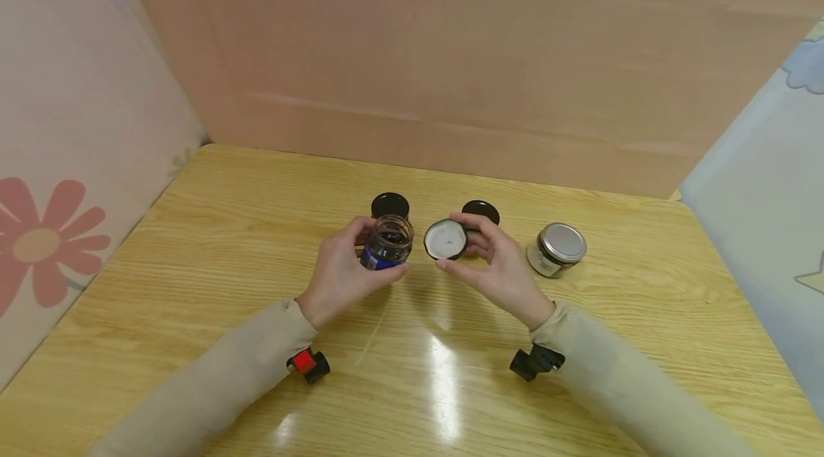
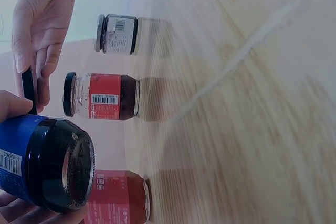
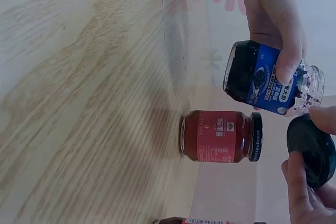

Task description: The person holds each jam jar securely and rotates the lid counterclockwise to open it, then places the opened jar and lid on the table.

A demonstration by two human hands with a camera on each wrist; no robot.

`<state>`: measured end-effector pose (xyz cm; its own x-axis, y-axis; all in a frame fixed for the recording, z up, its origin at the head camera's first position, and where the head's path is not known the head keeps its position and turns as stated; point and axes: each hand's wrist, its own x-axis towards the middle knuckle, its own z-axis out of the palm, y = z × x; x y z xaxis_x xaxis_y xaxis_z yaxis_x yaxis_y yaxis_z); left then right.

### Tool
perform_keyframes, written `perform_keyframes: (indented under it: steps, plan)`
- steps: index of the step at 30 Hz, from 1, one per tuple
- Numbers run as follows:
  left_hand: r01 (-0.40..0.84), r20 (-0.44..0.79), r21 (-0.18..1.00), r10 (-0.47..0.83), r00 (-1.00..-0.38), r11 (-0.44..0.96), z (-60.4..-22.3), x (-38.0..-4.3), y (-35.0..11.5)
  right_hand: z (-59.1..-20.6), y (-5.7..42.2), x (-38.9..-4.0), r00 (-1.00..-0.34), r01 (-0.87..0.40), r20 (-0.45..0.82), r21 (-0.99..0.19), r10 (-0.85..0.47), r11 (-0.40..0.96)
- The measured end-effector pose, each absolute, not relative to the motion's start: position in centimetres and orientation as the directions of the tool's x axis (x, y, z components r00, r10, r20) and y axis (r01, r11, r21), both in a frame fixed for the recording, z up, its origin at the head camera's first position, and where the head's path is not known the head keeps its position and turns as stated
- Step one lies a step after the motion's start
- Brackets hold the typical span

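Note:
My left hand grips an uncapped glass jar of dark jam with a blue label, its thumb along the near side. The jar is held up off the table, as both wrist views show. In my right hand the jar's black lid is pinched at its edge, tilted so its white inside faces the head camera. Lid and jar mouth are a short gap apart in the head view. The right wrist view shows the lid's black outside and dark jam smears inside the jar's clear neck.
Behind the left hand stands a red-labelled jar with a black lid. Another red-labelled jar stands behind the right hand. A silver-lidded jar with a white label is at the right. A tan backdrop rises behind the wooden table.

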<state>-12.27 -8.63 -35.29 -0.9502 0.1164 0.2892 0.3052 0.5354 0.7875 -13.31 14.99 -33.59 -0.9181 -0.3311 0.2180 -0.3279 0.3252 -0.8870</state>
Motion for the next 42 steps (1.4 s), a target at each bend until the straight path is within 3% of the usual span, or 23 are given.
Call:
perform_keyframes:
  steps: [42]
  plan:
    - [0.235,0.273,0.792,0.018,-0.962,0.564,-36.9,-12.7,-11.8,-34.9,11.7,-13.5,-0.903,-0.339,0.186,-0.864,-0.387,0.373]
